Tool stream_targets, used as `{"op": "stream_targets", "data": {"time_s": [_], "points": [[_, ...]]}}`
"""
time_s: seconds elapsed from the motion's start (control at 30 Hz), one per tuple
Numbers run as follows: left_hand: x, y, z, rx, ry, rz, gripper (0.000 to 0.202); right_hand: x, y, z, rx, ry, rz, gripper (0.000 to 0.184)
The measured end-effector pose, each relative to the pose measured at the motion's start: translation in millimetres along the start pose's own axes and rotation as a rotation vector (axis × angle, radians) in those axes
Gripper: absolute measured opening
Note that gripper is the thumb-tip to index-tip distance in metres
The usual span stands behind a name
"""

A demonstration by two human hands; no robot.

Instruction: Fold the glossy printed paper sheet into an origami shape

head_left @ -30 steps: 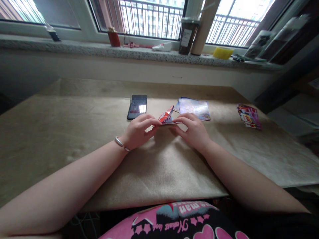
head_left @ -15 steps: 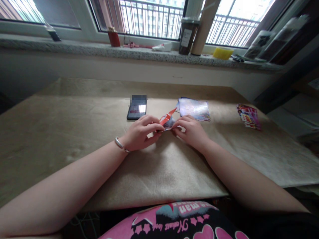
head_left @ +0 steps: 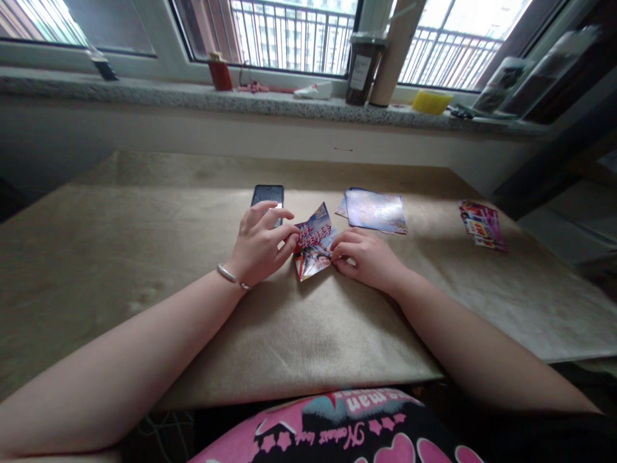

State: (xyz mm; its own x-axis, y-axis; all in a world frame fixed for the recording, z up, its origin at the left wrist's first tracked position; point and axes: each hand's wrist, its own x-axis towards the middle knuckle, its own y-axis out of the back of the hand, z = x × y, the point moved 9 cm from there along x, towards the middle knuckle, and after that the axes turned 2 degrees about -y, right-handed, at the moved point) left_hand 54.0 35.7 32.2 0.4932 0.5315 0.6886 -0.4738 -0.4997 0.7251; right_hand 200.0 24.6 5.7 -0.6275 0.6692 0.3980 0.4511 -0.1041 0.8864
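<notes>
Between my hands is a creased, printed paper leaflet (head_left: 315, 239), partly unfolded and standing up off the table along its folds. My left hand (head_left: 263, 241), with a silver bangle at the wrist, pinches the leaflet's left edge between thumb and a finger; its other fingers are raised. At the leaflet's right edge, my right hand (head_left: 362, 256) is closed on it with the fingertips. A phone (head_left: 268, 193) lies behind my left hand, which covers its lower part. Beyond my right hand lies a small stack of glossy pale-purple sheets (head_left: 376, 211).
Several colourful printed cards (head_left: 482, 225) lie fanned at the right of the tan-covered table (head_left: 144, 257). Along the windowsill stand a red container (head_left: 220, 72), a dark lidded cup (head_left: 364, 71), a cardboard tube (head_left: 385, 83) and a yellow roll (head_left: 431, 101).
The folded paper, which showed an orange-red flap, has been turned and opened to its printed side. My left hand has shifted slightly left and up, covering part of the phone.
</notes>
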Motion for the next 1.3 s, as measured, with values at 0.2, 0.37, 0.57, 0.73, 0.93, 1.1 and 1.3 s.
{"op": "stream_targets", "data": {"time_s": [0.2, 0.37, 0.57, 0.73, 0.93, 1.1, 1.3], "points": [[-5, -5.8, -7, 0.081, 0.069, -0.029, 0.020, 0, 0, 1, 0.009, -0.007, -0.036, 0.011], [-4, -9.5, 1, 0.047, 0.024, -0.091, 0.018, 0, 1, 3, -0.005, -0.016, -0.051, 0.010], [-6, -21.0, 20, -0.010, -0.150, -0.243, 0.016, 0, 3, 5, 0.001, -0.023, -0.048, 0.011], [-11, -31.9, 34, -0.185, -0.280, -0.390, 0.026, -1, 3, 6, 0.035, -0.035, -0.073, 0.012], [-14, -37.7, 45, -0.331, -0.368, -0.479, 0.034, -1, 7, 4, 0.082, -0.009, -0.036, 0.012], [-15, -37.9, 48, -0.345, -0.374, -0.508, 0.036, -2, 7, 8, 0.080, -0.015, 0.006, 0.010], [-15, -36.0, 48, -0.344, -0.364, -0.504, 0.034, -3, 6, 16, 0.092, -0.081, 0.066, 0.005]]}}
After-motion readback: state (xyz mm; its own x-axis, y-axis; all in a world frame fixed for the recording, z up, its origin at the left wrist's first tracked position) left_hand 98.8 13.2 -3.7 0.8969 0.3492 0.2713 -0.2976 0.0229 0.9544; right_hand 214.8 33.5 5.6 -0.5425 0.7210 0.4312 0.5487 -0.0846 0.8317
